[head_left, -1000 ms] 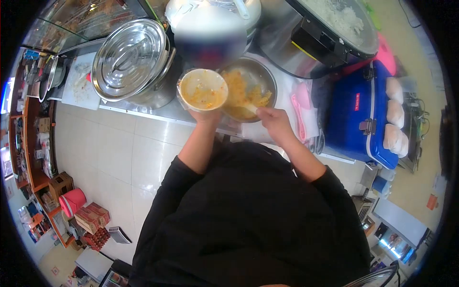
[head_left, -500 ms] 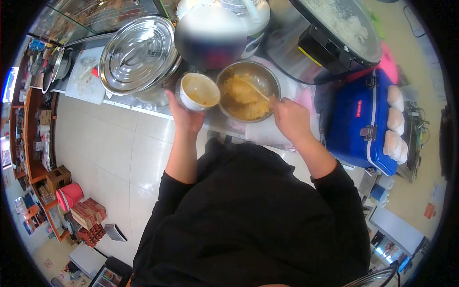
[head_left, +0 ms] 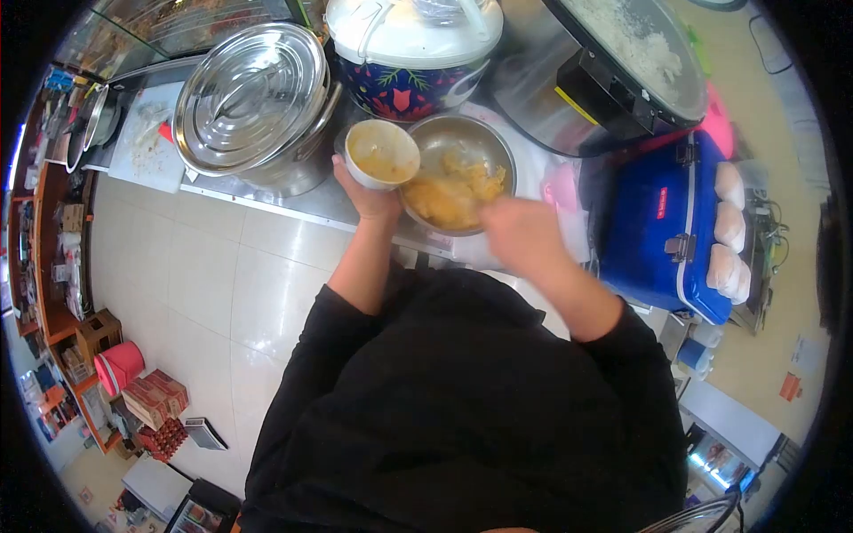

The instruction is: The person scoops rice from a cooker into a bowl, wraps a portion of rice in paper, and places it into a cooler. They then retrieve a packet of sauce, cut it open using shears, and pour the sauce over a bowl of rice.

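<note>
My left hand [head_left: 371, 201] is wrapped round a small white bowl [head_left: 382, 155], tilted, with yellowish residue inside. The bowl is held beside the left rim of a steel mixing bowl [head_left: 505, 164]. Mashed yellow food [head_left: 440, 201] lies in the steel bowl, mostly towards its near side. At that bowl's near right rim, my right hand [head_left: 526, 233] is closed and smeared by motion. It grips a pale spoon, whose blurred length reaches into the food and is hard to make out.
Behind stand a lidded steel pot [head_left: 253, 102] and a flowered cooker with a white lid [head_left: 413, 62]. To the right are a large open cooker of rice [head_left: 635, 53], a pink item [head_left: 561, 185] and a blue cool box [head_left: 647, 226] bearing wrapped pale packets [head_left: 730, 226].
The white bowl has moved right, up against the steel bowl's rim. My right hand has come left and nearer my body, and the food has shifted towards the near left.
</note>
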`<state>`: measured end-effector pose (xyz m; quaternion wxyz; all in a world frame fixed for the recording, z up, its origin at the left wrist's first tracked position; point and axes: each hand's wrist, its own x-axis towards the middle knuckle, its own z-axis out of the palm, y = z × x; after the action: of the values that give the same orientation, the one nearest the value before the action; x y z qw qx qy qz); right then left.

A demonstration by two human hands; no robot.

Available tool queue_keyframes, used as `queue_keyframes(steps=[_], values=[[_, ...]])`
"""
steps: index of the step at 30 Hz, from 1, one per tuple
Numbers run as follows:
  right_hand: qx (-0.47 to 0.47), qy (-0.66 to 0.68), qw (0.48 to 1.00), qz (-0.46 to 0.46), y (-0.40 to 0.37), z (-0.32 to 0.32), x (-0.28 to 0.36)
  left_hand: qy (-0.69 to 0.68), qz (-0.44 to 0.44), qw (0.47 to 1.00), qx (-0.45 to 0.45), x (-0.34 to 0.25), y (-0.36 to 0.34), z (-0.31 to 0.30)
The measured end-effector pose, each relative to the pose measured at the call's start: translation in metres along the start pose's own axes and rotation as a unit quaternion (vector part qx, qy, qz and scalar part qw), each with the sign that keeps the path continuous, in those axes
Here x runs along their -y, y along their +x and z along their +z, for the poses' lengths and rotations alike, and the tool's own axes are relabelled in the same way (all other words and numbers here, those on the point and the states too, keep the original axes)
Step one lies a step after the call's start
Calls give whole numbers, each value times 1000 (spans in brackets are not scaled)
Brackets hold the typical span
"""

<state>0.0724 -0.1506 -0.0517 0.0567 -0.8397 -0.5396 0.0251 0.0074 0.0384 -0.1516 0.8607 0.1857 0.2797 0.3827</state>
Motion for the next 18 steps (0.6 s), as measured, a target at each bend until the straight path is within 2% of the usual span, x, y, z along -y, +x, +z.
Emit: queue_keyframes(steps=[4, 7, 10, 13, 18], values=[[-2, -44, 985, 167, -11, -9, -34, 1, 36, 999, 18, 0, 2, -5], [61, 73, 968, 234, -31, 13, -25, -2, 62, 998, 23, 0, -4, 10], [20, 188, 939, 289, -48, 27, 0, -9, 79, 997, 9, -2, -17, 21], [-37, 285, 915, 284, -55, 40, 10, -21, 91, 996, -8, -1, -29, 32], [-12, 336, 909, 248, -60, 34, 20, -21, 95, 995, 11, 0, -48, 50]])
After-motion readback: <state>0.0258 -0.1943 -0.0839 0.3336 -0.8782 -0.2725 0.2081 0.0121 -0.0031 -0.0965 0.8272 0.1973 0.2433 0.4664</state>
